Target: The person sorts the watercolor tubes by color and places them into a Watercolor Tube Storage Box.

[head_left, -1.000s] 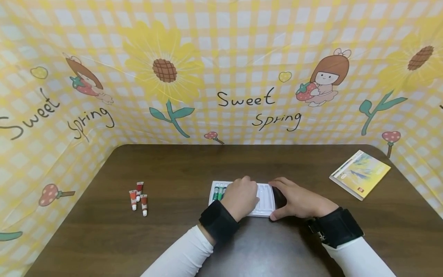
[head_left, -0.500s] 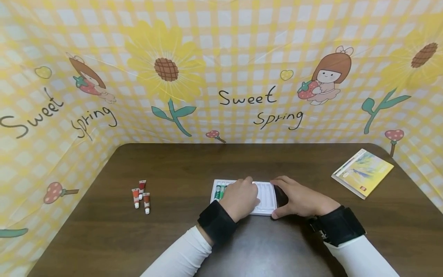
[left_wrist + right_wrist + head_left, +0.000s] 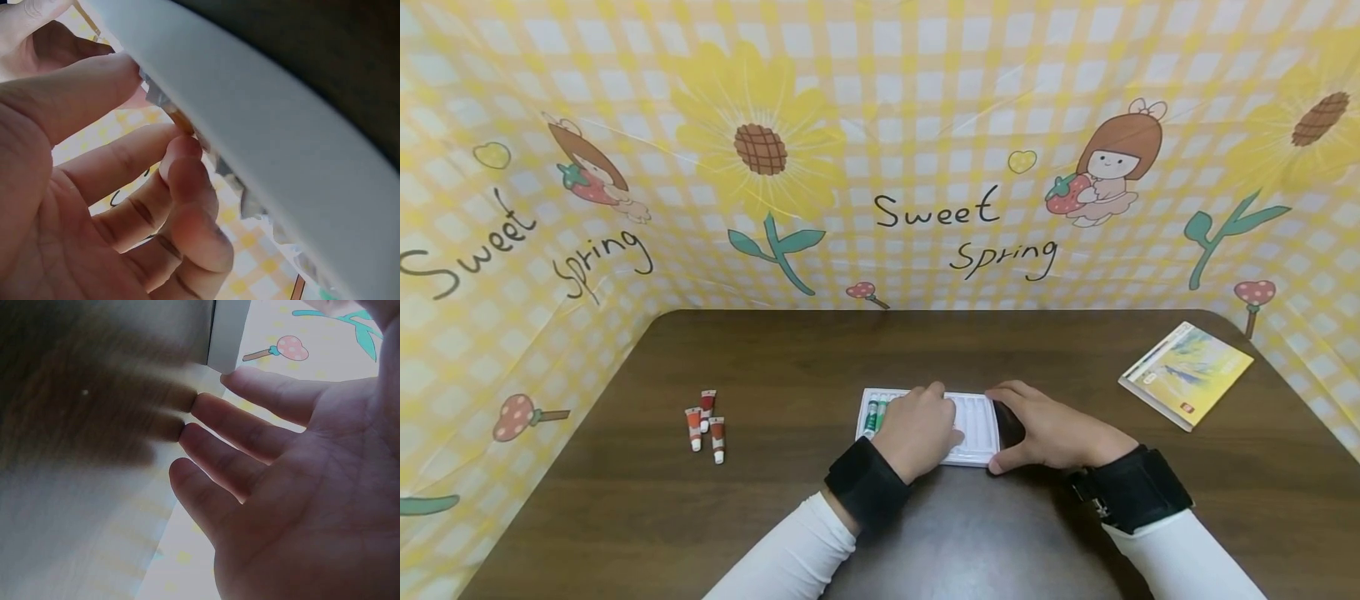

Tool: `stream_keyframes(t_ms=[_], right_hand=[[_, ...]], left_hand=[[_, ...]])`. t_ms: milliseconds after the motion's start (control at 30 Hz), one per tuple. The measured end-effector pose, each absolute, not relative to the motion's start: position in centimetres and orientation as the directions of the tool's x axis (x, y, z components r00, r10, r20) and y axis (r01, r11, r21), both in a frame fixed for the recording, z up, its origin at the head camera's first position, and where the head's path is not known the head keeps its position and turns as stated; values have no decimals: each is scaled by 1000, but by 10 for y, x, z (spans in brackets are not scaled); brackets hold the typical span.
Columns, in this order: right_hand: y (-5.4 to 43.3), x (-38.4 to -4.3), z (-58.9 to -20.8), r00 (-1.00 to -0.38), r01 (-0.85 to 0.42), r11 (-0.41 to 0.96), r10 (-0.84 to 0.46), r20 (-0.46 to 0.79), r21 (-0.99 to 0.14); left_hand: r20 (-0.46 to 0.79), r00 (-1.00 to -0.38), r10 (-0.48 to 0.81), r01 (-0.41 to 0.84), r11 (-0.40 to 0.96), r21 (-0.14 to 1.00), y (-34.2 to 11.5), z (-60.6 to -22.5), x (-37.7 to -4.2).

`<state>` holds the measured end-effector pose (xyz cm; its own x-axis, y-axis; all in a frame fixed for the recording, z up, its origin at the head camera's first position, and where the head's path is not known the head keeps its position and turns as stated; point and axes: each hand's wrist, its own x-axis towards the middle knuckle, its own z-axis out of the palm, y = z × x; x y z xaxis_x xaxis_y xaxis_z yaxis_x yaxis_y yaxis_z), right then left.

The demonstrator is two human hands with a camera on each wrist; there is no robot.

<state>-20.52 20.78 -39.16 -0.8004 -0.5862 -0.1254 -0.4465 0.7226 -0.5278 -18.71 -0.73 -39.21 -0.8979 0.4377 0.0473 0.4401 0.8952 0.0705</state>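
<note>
A white plastic tray (image 3: 976, 427) with long slots lies mid-table, green paint tubes (image 3: 873, 415) showing at its left end. My left hand (image 3: 916, 432) reaches over the tray, covering its middle. In the left wrist view its thumb and fingertips pinch a small brown-orange paint tube (image 3: 180, 120) at the tray's edge, mostly hidden by the fingers. At the tray's right end my right hand (image 3: 1054, 427) holds the short side, thumb at the near corner and index finger at the far one. The other fingers (image 3: 231, 428) of that hand extend fairly straight beside it.
Three small paint tubes in red, orange and brown (image 3: 718, 440) lie to the left on the dark wooden table (image 3: 775, 358). A yellow box (image 3: 1187, 375) with a printed cover lies at the back right. A patterned yellow cloth (image 3: 925, 100) hangs behind the table.
My left hand shifts very slightly left over the tray. My right hand keeps its hold on the tray's end. The whole view has moved a little.
</note>
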Motion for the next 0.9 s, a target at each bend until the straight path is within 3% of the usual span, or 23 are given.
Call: stream_keyframes(t_ms=[367,700,900], right_hand=[[208,-205,-391,-802,-440,730,-582,-137,-524],[209,-205,-391,-813,-401,748,-557,-169,-529],[207,-204,-390,-815,-381,755,-547,-191,-534]], left_hand=[[99,-892,442,446,894,31,-10,-394,-186],[175,-881,440,457,886,75,-20,-386,-189],[167,-906,389,411,901,134,-36,-383,-193]])
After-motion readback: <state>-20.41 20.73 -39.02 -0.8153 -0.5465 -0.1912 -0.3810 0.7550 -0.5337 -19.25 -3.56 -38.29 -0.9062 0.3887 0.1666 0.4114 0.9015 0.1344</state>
